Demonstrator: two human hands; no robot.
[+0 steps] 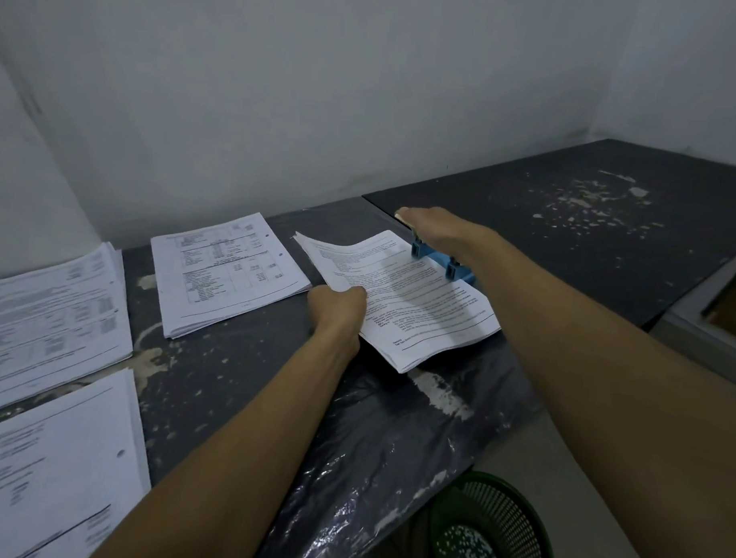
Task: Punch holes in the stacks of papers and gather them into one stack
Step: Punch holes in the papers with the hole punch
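right hand [436,233] lies flat, pressing the blue punch [442,262] at the far edge of the paper stack [411,297] mid-counter. left hand [336,307] pinches the stack's left edge, thumb seemingly on top. thin sheets are light and floppy; they slide apart, so grip an edge firmly.

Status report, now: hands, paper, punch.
Right hand presses blue punch. Left hand grips paper stack in punch. Nothing in the way.
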